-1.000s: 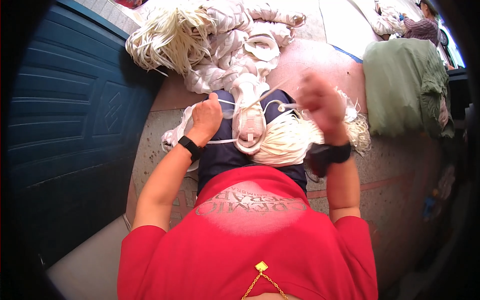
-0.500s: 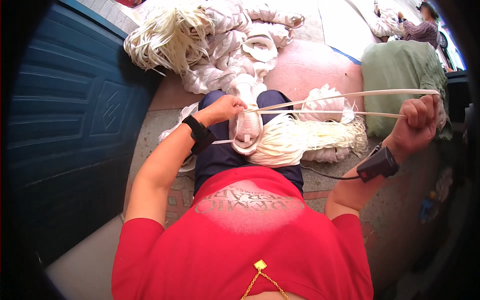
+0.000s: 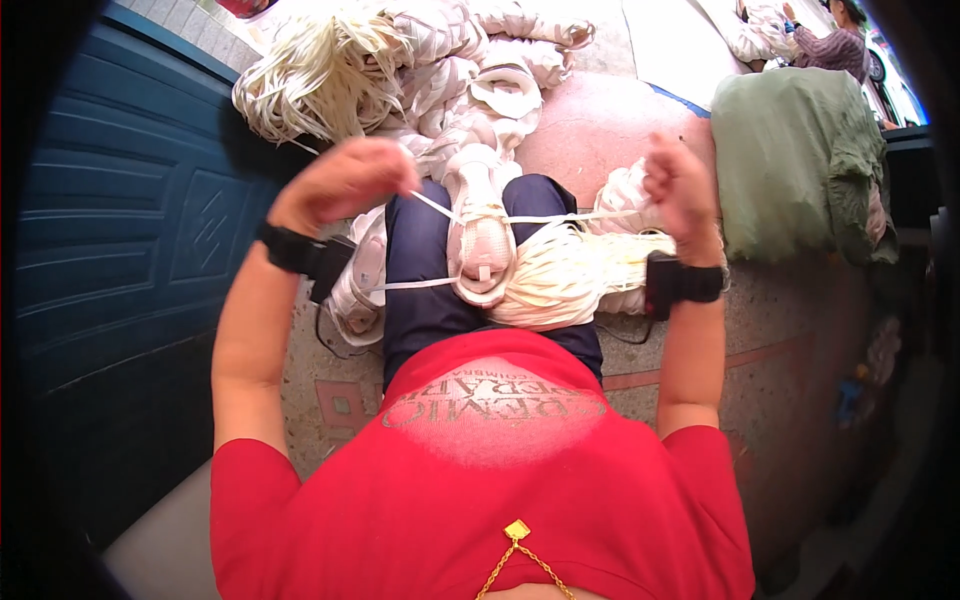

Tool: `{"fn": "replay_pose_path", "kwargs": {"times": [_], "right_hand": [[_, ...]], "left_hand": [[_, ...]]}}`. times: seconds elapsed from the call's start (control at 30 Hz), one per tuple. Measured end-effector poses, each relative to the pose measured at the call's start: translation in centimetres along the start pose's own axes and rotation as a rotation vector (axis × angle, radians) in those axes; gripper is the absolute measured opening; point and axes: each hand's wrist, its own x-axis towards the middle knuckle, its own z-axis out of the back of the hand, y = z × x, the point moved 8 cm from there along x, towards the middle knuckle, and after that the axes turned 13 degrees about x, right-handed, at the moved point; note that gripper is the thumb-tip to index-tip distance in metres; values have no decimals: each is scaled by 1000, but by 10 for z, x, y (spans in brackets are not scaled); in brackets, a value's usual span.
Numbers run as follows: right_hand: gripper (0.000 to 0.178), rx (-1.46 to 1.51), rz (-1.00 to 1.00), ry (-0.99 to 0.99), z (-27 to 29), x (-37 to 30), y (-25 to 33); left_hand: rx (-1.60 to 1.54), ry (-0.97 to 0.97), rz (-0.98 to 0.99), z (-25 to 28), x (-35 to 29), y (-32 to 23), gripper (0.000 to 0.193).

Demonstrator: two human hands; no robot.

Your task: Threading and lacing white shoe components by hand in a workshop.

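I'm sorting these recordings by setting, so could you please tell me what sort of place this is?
Probably an informal outdoor work spot beside a building: a heap of pale shoes lies near a blue panelled door, and a vehicle wheel shows at the upper right.

Pale pink shoe (image 3: 484,245), cream laces (image 3: 560,282), red shirt (image 3: 480,510), navy trousers (image 3: 418,310), green sack (image 3: 785,170)

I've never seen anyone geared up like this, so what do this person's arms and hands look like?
Both the left hand and the right hand are ungloved. Short red sleeves leave the forearms bare. Each wrist wears a black band with a dark, boxy device, left and right. A thin dark cable shows near each device.
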Motion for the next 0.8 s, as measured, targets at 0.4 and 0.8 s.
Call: {"fn": "replay_pose_path", "kwargs": {"times": [0.4, 0.8], "right_hand": [[19, -484, -233, 145, -19, -7, -169], [26, -1038, -238, 206, -13, 4, -175]], "left_hand": [[98, -660, 77, 84, -31, 18, 11], [1446, -335, 136, -77, 58, 88, 15]]}}
